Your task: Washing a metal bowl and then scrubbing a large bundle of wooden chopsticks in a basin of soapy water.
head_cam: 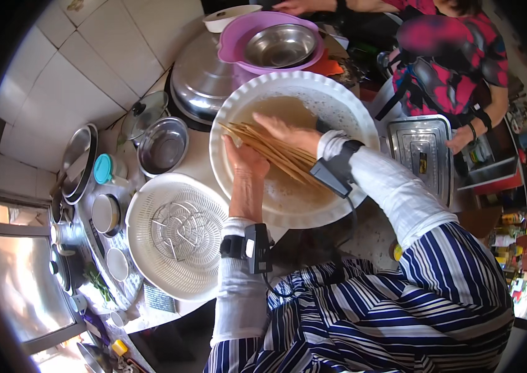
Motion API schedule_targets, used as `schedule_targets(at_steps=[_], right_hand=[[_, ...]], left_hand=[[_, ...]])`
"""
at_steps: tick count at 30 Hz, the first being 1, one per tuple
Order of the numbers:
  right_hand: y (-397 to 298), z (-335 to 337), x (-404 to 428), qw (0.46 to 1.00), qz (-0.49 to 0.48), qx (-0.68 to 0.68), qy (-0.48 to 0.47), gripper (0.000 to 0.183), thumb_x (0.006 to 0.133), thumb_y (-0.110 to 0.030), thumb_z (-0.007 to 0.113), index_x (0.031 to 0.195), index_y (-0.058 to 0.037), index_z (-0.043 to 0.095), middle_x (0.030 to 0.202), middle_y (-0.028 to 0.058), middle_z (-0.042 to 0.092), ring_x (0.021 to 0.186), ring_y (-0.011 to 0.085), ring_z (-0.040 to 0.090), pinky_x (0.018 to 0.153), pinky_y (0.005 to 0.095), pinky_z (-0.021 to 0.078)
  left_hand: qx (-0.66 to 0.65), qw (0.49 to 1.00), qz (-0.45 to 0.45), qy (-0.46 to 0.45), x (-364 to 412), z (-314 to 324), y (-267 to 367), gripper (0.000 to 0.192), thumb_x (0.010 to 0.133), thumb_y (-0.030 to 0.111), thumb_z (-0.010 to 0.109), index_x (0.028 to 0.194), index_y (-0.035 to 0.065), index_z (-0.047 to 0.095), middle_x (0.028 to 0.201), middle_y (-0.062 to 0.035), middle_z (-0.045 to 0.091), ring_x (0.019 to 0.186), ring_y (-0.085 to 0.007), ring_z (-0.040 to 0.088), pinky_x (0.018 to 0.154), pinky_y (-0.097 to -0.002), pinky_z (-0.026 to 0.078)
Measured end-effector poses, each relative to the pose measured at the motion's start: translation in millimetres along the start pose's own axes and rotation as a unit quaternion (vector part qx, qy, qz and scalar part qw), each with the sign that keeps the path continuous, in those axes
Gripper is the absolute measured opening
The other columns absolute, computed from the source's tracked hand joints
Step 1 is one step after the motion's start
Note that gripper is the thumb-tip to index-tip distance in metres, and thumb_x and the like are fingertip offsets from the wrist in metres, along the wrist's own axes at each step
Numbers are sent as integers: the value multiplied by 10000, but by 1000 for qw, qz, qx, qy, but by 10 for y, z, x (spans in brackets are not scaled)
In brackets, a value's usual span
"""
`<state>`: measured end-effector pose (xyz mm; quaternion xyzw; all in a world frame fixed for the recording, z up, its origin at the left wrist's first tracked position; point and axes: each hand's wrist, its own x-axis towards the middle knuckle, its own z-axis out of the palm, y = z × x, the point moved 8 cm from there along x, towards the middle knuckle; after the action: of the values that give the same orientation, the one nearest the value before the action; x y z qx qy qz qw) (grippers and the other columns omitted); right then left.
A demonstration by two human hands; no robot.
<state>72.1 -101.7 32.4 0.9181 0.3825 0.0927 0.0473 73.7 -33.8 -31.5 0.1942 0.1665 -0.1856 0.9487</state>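
Note:
A bundle of thin wooden chopsticks point(277, 154) lies across both my hands, above a large white basin point(226, 186) with a scalloped rim. Cloudy brownish water point(286, 196) with some foam fills the basin's bottom. My left hand point(246, 158) is under the bundle's near end at the basin's left side, thumb up, holding it. My right hand point(286, 133) lies flat against the top of the bundle, its fingers stretched out. The far ends of the chopsticks pass beneath my right wrist, partly hidden by the device strapped there.
Left stand a white plastic colander point(137, 233) with a wire rack and a steel bowl point(163, 147). Behind are a domed steel lid point(203, 70) and a pink basin point(235, 37) holding a metal bowl. At right, another person point(449, 70) touches a rectangular metal lid point(421, 154).

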Motion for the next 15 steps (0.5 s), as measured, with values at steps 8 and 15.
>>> schedule_targets(at_steps=[8, 15], right_hand=[[-139, 285, 291, 868, 156, 417, -220, 583, 534, -309, 656, 949, 49, 459, 891, 217, 532, 868, 313, 518, 749, 350, 398], [16, 368, 286, 934, 252, 249, 38, 326, 681, -227, 624, 897, -2, 532, 799, 143, 579, 764, 278, 563, 701, 380, 444]], left_hand=[[32, 998, 18, -47, -29, -133, 315, 866, 724, 669, 303, 1269, -1, 233, 1287, -155, 294, 1179, -312, 286, 977, -432, 211], [-49, 968, -87, -232, 168, -202, 254, 772, 765, 607, 312, 1227, -11, 298, 1246, -199, 330, 1107, -345, 348, 947, -450, 241]])
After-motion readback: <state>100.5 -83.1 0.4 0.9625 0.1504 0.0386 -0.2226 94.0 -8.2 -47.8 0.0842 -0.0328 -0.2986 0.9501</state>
